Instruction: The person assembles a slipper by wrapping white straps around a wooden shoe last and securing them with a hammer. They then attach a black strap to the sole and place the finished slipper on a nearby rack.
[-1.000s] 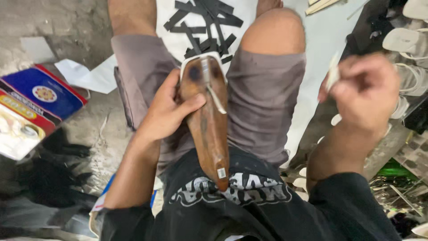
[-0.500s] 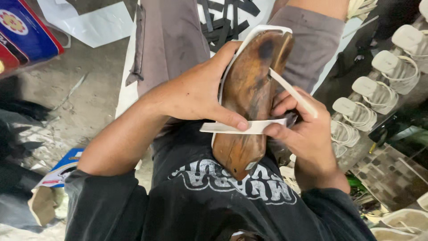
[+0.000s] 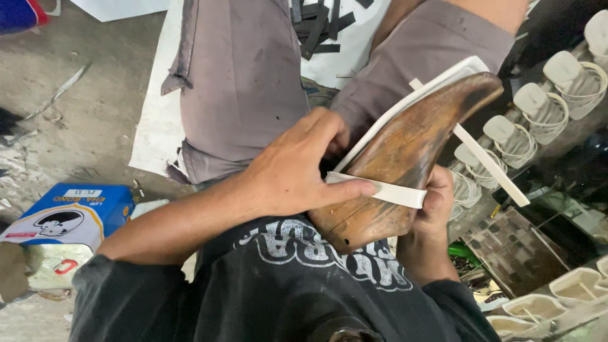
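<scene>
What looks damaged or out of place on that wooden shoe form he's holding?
The wooden shoe form looks worn: a crack and a small dark hole show near its heel end. One white strap sticks out loose past its side, unsecured. The left hand presses another white strip across it.

The brown wooden shoe last (image 3: 405,152) sits tilted across the lap, toe end up to the right, worn and dark-stained. A pale strap strip (image 3: 380,189) wraps flat across its middle, and another white strip (image 3: 487,161) sticks out past its right side.
</scene>
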